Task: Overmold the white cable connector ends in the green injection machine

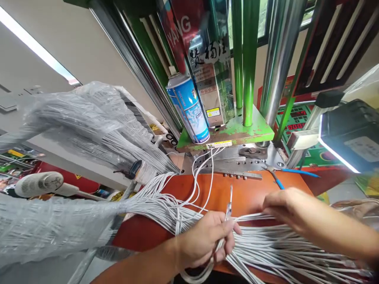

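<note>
My left hand (213, 238) is closed around white cables (194, 276), some of which loop below it. A slim piece with a silvery tip (229, 203) sticks up from its fingers; its exact kind is not clear. My right hand (288, 209), slightly smeared by motion, curls over white cables to the right. A short run of cable stretches between both hands. Underneath lies a thick bundle of white cables (266, 246) across the orange-brown tabletop (237, 197). Blue-handled pliers (276, 177) rest just beyond my right hand.
A green press (251, 136) with steel columns stands ahead, carrying a blue-and-white spray can (191, 110). White cables hang at its metal mould plate (201, 161). Plastic-wrapped cable bundles (59, 225) are at left. A lit lamp (340, 146) and control panel (310, 122) stand at right.
</note>
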`<state>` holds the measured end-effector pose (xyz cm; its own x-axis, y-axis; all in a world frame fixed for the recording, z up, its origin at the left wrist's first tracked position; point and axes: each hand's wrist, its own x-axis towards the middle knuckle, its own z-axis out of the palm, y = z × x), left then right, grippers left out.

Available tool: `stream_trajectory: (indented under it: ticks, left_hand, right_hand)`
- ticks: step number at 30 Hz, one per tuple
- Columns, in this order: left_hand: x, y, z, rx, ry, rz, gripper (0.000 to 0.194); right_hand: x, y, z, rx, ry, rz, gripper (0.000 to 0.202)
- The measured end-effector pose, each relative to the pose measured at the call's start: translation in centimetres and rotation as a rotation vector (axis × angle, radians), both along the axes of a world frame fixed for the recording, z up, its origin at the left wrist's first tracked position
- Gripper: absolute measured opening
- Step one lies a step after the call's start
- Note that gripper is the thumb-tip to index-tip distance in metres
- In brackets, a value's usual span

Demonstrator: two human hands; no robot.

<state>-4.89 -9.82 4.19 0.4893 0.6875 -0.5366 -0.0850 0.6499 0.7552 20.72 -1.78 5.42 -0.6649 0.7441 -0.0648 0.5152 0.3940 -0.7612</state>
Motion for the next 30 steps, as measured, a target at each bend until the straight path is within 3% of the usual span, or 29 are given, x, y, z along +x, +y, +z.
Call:
stream_trajectory:
  ticks: [2,3,6,7,10,12,15,17,20,25,30]
  left_hand:
    - [0.4,0.9,0.0,-0.019,-0.077,-0.047,0.048]
    - [0.7,1.2,0.0,-0.02,-0.099,-0.08,0.048]
    - [1.8,2.2,-0.3,-0.026,-0.118,-0.145,0.049]
    - [2.2,2.6,-0.4,-0.025,-0.116,-0.139,0.05]
    - [3.0,4.3,-0.3,0.026,-0.071,-0.033,0.049]
    - [2.9,5.9,-0.3,0.118,-0.016,0.036,0.048]
    - [1.8,8.4,-0.9,0.254,0.08,0.063,0.053]
    - [0.9,9.5,-1.8,0.291,0.148,0.065,0.06]
    - [0.2,9.9,-3.1,0.316,0.18,0.076,0.062]
    - [0.2,9.4,-3.6,0.338,0.236,0.015,0.054]
    - [0.3,9.7,-3.5,0.325,0.328,-0.003,0.033]
  right_hand:
    - [-0.3,1.0,-0.1,-0.197,0.059,0.038,0.036]
    - [-0.8,1.4,-0.1,-0.248,0.121,-0.012,0.039]
    - [-2.8,1.8,-0.3,-0.154,0.337,-0.34,0.051]
    - [-3.4,1.7,-0.4,-0.137,0.371,-0.359,0.053]
    - [-4.5,1.4,-1.6,-0.279,0.351,-0.106,0.055]
    - [-4.4,1.7,-2.9,-0.154,0.322,-0.149,0.051]
    - [-3.9,2.8,-5.1,0.405,0.095,-0.422,0.042]
    - [-3.7,3.3,-6.2,0.602,-0.181,-0.426,0.04]
    - [-3.7,3.3,-7.2,0.633,-0.353,-0.343,0.032]
    - [-3.6,2.5,-7.6,0.537,-0.175,-0.311,0.022]
    - [-4.2,2.2,-7.2,0.449,-0.198,-0.224,0.018]
